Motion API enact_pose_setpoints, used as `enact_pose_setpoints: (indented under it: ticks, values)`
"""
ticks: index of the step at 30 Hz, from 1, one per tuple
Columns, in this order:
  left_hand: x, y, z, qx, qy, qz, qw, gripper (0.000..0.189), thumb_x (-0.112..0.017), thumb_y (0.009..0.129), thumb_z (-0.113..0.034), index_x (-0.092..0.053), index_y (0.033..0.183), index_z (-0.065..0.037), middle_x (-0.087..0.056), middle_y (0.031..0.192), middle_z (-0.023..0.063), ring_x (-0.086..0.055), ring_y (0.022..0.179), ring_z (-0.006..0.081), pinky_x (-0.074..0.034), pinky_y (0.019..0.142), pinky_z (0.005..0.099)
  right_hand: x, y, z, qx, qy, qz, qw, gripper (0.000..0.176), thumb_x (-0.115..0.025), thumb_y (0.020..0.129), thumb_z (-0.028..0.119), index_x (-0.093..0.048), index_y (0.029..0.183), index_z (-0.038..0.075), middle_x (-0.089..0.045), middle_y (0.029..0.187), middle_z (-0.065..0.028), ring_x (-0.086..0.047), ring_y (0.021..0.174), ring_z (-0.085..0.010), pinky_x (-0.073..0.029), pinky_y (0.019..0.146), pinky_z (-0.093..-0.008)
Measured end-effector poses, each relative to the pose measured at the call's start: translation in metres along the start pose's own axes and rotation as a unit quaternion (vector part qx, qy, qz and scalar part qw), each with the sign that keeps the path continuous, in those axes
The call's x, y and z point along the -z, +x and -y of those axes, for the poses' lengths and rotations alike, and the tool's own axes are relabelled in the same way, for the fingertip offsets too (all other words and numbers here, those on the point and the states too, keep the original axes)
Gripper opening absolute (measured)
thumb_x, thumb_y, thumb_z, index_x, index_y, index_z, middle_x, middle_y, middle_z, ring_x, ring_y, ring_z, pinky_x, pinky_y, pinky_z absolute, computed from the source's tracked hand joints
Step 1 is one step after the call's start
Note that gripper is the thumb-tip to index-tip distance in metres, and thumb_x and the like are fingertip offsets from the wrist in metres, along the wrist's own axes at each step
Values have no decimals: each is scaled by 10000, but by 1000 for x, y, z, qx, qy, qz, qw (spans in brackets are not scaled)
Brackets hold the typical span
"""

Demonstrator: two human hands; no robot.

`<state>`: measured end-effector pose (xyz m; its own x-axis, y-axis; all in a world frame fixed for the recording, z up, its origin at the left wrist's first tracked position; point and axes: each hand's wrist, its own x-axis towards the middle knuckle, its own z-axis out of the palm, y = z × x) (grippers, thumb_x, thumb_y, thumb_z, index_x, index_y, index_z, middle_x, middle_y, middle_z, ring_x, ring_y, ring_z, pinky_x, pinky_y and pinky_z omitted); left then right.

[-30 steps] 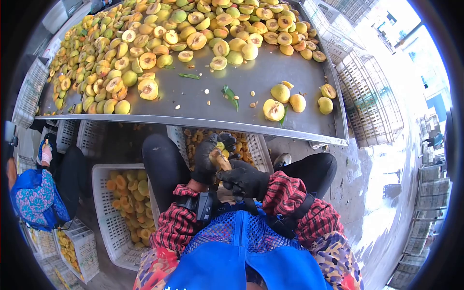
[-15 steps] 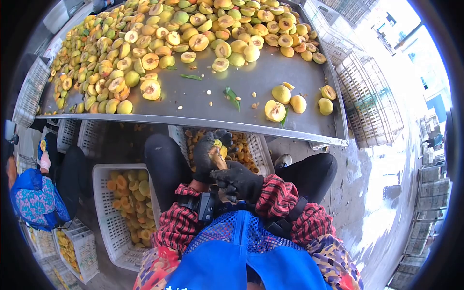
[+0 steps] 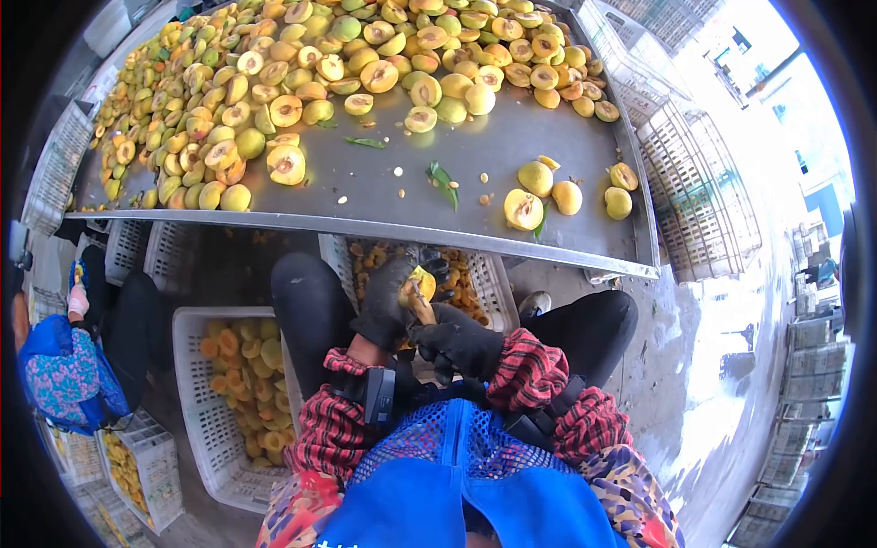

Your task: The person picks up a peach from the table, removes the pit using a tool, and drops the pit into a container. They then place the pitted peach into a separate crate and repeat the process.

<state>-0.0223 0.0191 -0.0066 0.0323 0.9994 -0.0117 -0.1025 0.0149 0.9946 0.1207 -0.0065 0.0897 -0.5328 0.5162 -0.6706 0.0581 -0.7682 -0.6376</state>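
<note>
Beyond the left hand (image 3: pixel 385 297), closed around a yellow fruit half (image 3: pixel 426 281), a metal table (image 3: pixel 347 178) bears piled halved fruit (image 3: pixel 378 77). The right hand (image 3: pixel 459 343) grips a tan tool (image 3: pixel 421 307), its long axis slanting forward-left to the fruit half.

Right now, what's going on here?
The person sits at a metal table heaped with cut fruit. Their gloved left hand holds a piece of fruit; the right hand grips a wood-coloured tool against it. More pieces lie in one crate between the legs and another crate to their left. A co-worker sits off to the left.
</note>
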Motion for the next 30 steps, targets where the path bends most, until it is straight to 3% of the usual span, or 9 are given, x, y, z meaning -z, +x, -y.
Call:
enact_pose_setpoints:
  ticks: [7, 9, 13, 17, 19, 21, 23, 27, 30]
  values:
    - [2, 13, 56, -250, 300, -129, 911, 258, -573, 851, -142, -571, 1058, 11, -606, 993, 129, -589, 913, 202, -473, 815, 317, -5, 15, -14, 29, 121, 44, 991, 148, -578, 865, 189, -501, 896, 66, -501, 615, -22, -450, 416, -97, -351, 357, -233]
    - [-10, 0, 34, -150, 102, -153, 971, 294, -584, 842, -150, -556, 1086, 12, -607, 985, 131, -588, 916, 202, -472, 816, 317, -7, 14, -14, 34, 137, 54, 988, 135, -574, 865, 175, -506, 898, 64, -504, 612, -18, -453, 427, -93, -355, 379, -231]
    - [-8, -2, 26, -238, 233, -219, 917, 299, -594, 836, -141, -540, 1089, 8, -605, 971, 109, -589, 887, 168, -489, 770, 293, -12, 11, -11, 54, 28, 19, 998, 165, -574, 864, 194, -466, 901, 74, -467, 560, 3, -446, 382, -104, -379, 346, -259]
    - [-10, -11, -3, -22, 61, -188, 980, 253, -558, 849, -122, -548, 1070, 1, -601, 1017, 108, -585, 916, 179, -495, 774, 306, -7, 16, -26, 163, -114, -65, 978, 207, -543, 869, 197, -428, 982, 68, -484, 634, -32, -467, 405, -129, -397, 360, -263]
    - [-2, -5, -2, -40, 95, -162, 981, 269, -493, 881, -136, -539, 1111, -4, -599, 1083, 120, -565, 1011, 227, -483, 856, 351, 4, 18, -31, 255, -168, -113, 945, 228, -529, 871, 198, -408, 1011, 64, -497, 690, -55, -474, 418, -139, -403, 366, -264]
    - [-6, 9, -10, 35, -417, -161, 894, 315, -447, 886, -226, -543, 1119, -37, -606, 1067, 103, -574, 990, 260, -488, 857, 393, 15, 16, -31, 185, -169, -141, 958, 245, -528, 869, 193, -411, 1028, 48, -514, 746, -85, -517, 509, -145, -422, 418, -273]
    - [-10, 6, -48, 81, -584, -140, 795, 342, -437, 881, -258, -542, 1127, -46, -603, 1078, 99, -572, 994, 276, -483, 869, 413, 27, 15, -39, 191, -154, -157, 957, 237, -549, 868, 188, -445, 997, 17, -528, 713, -96, -538, 569, -149, -442, 499, -308]
    - [10, -8, -51, 66, -501, -128, 853, 365, -424, 888, -259, -536, 1119, 1, -588, 1088, 134, -552, 1035, 283, -435, 935, 433, 94, 51, -101, 226, -579, -218, 752, 222, -515, 896, 248, -442, 1035, 92, -527, 726, -91, -513, 554, -161, -432, 465, -339]
    - [37, -22, -67, -46, -323, -166, 931, 401, -452, 864, -221, -510, 1158, 45, -583, 1126, 144, -546, 1054, 292, -434, 937, 427, 111, 50, -103, -95, -496, -85, 859, 219, -531, 883, 249, -469, 1011, 83, -547, 732, -106, -541, 596, -200, -440, 497, -374]
